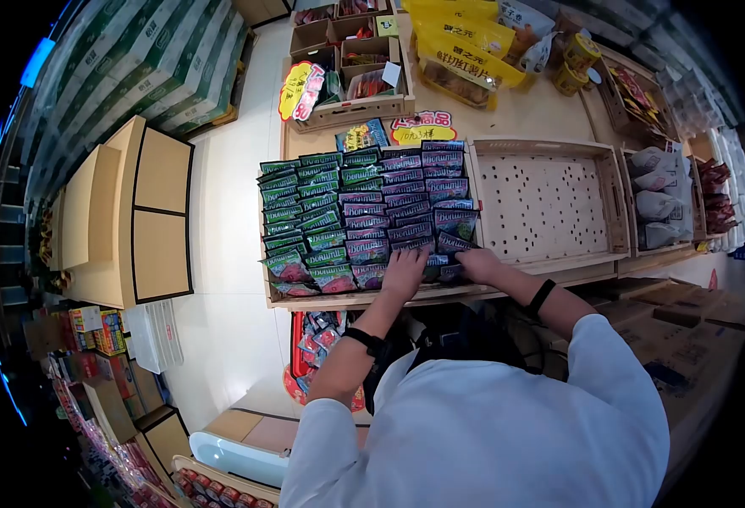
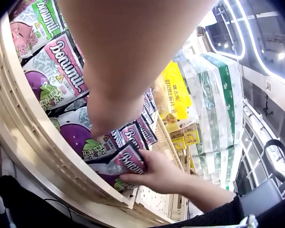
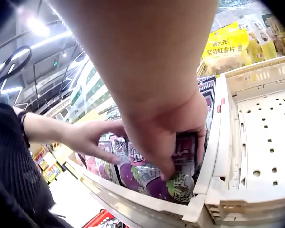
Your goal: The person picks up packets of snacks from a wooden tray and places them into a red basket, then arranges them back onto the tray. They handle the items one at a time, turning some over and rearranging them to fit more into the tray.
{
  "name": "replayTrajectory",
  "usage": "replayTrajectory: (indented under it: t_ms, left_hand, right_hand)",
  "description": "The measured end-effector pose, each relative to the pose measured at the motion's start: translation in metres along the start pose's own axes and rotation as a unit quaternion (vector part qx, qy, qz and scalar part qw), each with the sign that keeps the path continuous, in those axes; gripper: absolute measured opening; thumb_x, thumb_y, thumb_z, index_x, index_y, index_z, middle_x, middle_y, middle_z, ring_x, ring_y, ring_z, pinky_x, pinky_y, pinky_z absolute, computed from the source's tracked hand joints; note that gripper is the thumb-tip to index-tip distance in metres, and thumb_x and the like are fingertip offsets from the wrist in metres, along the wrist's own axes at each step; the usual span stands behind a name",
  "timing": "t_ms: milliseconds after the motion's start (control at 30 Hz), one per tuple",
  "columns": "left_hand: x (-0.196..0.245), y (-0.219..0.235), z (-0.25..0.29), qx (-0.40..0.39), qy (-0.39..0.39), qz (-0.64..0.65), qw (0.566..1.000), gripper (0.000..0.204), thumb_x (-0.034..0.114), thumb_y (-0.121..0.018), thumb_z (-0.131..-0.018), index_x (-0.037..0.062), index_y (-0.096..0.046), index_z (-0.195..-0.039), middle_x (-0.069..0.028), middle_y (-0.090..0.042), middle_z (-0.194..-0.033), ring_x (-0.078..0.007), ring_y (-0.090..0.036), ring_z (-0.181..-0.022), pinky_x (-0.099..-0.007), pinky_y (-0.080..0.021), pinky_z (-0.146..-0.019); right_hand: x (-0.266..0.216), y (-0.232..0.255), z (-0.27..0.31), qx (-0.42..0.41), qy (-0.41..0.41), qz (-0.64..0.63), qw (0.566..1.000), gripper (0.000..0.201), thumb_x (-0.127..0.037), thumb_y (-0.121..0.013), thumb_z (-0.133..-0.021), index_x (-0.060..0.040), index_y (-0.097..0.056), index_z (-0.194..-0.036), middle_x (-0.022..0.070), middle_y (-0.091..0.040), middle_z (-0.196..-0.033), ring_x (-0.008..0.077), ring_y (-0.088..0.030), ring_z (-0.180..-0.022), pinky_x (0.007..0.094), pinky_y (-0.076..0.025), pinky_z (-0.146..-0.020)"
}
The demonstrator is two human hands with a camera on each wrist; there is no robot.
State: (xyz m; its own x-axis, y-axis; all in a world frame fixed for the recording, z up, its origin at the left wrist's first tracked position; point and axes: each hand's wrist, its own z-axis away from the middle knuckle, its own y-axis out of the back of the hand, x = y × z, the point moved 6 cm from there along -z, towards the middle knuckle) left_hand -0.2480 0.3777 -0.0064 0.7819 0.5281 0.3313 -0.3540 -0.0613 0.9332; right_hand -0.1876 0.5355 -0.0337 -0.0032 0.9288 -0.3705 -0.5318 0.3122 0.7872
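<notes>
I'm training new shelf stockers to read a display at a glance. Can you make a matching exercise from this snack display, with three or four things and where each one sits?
Things:
1. green snack packets
2. purple snack packets
3. empty perforated crate
4. yellow bags

Places:
a. right of the packed crate
b. left rows of the packed crate
c. at the far end, behind the crates
d. right rows of the packed crate, where the right hand pinches one

Pairs: 1-b, 2-d, 3-a, 4-c
</notes>
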Motion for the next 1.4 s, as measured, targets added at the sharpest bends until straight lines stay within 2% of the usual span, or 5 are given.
replayTrajectory:
  t_ms: [233,567,767,1033,1400]
  left_hand:
    - [-0.024,-0.019,0.008,-0.171,0.039,-0.101,0.979,0.020,0.015,-0.053,-0.082,0.0098,-0.059,-0.101,-0.0097,-0.058,-0.101,-0.0259,-0.057,-0.098,-0.0412,-0.042,-0.086]
    - [-0.028,-0.007,-0.009,0.038,0.051,-0.122,0.990,0.039,0.019,-0.055,-0.083,0.0095,-0.049,-0.120,-0.0150,-0.049,-0.125,-0.0284,-0.046,-0.118,-0.0404,-0.037,-0.096]
    - [-0.020,0.018,0.008,0.057,0.050,-0.035,0.997,0.065,0.026,-0.069,-0.076,0.0088,-0.042,-0.132,-0.0186,-0.038,-0.137,-0.0341,-0.036,-0.128,-0.0452,-0.032,-0.101]
    - [-0.032,0.038,0.143,0.102,0.113,0.093,0.984,0.048,0.020,-0.067,-0.079,0.0055,-0.049,-0.122,-0.0198,-0.047,-0.124,-0.0383,-0.047,-0.113,-0.0457,-0.039,-0.094]
    - [-0.043,-0.080,0.402,-0.010,0.501,0.166,0.849,0.042,0.028,-0.064,-0.081,0.0048,-0.054,-0.115,-0.0225,-0.056,-0.106,-0.0383,-0.056,-0.097,-0.0455,-0.047,-0.080]
  right_hand:
    - [0.020,0.016,-0.015,0.104,-0.058,0.015,0.993,0.026,-0.011,-0.058,-0.074,-0.0052,-0.057,-0.099,0.0136,-0.065,-0.085,0.0316,-0.064,-0.083,0.0437,-0.051,-0.068]
    - [-0.001,0.000,-0.006,0.089,0.087,0.064,0.990,0.048,-0.017,-0.071,-0.066,-0.0067,-0.054,-0.110,0.0130,-0.058,-0.103,0.0311,-0.056,-0.101,0.0424,-0.043,-0.083]
    - [-0.008,0.030,-0.017,0.059,-0.007,0.034,0.998,0.042,-0.020,-0.069,-0.073,-0.0081,-0.055,-0.111,0.0126,-0.057,-0.106,0.0292,-0.055,-0.101,0.0421,-0.043,-0.084]
    - [0.017,0.098,-0.047,0.337,-0.018,-0.062,0.939,0.033,-0.028,-0.065,-0.079,-0.0048,-0.059,-0.101,0.0142,-0.057,-0.104,0.0315,-0.056,-0.098,0.0433,-0.047,-0.079]
    - [0.043,0.079,-0.098,0.034,0.033,-0.179,0.983,0.027,-0.026,-0.060,-0.083,0.0004,-0.064,-0.088,0.0170,-0.065,-0.082,0.0343,-0.061,-0.076,0.0405,-0.049,-0.071]
